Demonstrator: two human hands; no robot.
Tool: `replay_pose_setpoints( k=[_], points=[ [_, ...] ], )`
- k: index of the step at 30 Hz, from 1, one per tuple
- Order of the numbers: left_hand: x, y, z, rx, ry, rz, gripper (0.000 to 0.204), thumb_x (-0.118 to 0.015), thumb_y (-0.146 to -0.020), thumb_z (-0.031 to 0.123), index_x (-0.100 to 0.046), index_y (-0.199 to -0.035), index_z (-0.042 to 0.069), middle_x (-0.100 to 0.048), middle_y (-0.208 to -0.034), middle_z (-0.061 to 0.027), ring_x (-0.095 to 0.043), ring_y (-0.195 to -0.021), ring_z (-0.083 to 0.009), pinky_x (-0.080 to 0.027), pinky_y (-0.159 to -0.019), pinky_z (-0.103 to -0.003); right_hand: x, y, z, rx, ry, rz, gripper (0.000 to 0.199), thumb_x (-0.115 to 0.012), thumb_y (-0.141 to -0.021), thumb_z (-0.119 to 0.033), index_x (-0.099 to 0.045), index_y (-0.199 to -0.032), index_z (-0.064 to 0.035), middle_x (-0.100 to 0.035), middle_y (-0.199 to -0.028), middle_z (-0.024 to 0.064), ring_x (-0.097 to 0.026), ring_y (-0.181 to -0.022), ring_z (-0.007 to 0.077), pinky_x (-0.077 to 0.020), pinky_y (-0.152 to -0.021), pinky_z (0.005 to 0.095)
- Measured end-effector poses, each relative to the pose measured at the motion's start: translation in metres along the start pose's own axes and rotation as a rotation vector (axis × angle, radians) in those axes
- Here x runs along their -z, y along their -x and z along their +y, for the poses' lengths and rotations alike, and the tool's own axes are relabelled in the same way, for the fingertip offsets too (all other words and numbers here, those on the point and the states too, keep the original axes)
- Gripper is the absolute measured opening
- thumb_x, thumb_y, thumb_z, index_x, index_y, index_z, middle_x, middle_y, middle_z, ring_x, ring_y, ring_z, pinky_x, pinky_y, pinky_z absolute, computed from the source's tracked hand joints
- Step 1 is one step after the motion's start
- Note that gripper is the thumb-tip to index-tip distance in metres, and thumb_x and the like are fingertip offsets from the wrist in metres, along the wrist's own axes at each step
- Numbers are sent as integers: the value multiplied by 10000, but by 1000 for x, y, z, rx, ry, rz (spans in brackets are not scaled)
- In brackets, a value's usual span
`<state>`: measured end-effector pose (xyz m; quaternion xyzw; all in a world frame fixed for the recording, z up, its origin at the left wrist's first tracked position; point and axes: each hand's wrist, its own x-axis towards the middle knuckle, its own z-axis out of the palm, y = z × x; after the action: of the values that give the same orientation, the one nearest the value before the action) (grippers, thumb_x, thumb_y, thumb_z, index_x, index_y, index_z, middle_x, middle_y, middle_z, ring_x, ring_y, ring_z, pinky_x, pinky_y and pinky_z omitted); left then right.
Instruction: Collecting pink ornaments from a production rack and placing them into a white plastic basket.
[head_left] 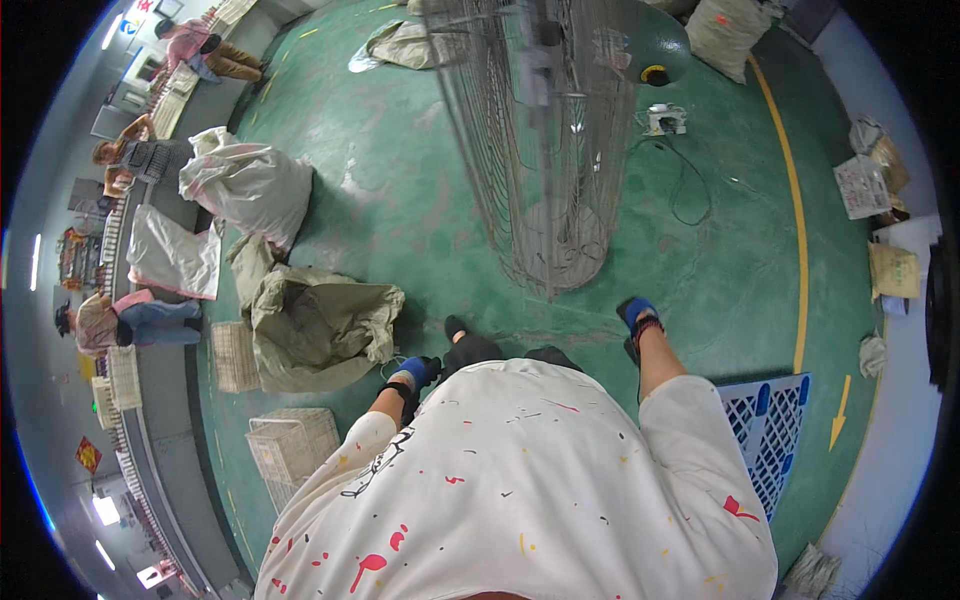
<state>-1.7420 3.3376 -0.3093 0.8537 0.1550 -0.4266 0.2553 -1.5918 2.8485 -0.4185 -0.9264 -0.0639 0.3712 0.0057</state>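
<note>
My left hand, in a blue and dark glove, hangs low beside a bunched olive-grey sack. A thin pale string shows next to that hand, but I cannot see whether it is held. On the other side, my right hand wears a similar glove and hangs out over the green floor, apart from other things. The fingers of both hands are too hidden to make out. Ahead stands a tall grey rack of thin wires or strands, partly blurred, above a round base.
A full white sack and pale crates stand at left. Three people are along a long bench there. A small white machine trails a cable at far right. A blue plastic pallet lies near my right side.
</note>
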Motion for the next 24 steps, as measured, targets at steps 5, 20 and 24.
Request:
replay_pose_setpoints(
  k=[5,20,24],
  points=[
    [16,-105,-55,-192,-139,-11,494,-535,-793,507,-688,-914,53,-666,-830,-147,-634,-766,-273,-477,-698,-379,-58,42,-19,125,151,-114,379,-464,-861,-355,-635,-1103,-118,-564,-1217,127,-555,-1101,318,-442,-926,425],
    [111,-119,-237,50,142,78,406,-492,-874,436,-669,-976,85,-667,-875,-113,-629,-814,-224,-457,-709,-382,55,-50,-414,342,-347,59,352,-582,-778,-302,-662,-1033,-73,-646,-1047,167,-618,-979,326,-480,-851,393],
    [96,-160,-342,-29,262,155,297,-475,-904,294,-611,-1071,89,-672,-925,-77,-634,-761,-217,-478,-637,-353,104,-96,-505,544,-415,21,364,-582,-774,-296,-644,-1033,-47,-648,-1007,188,-623,-960,331,-486,-822,397]
  ],
)
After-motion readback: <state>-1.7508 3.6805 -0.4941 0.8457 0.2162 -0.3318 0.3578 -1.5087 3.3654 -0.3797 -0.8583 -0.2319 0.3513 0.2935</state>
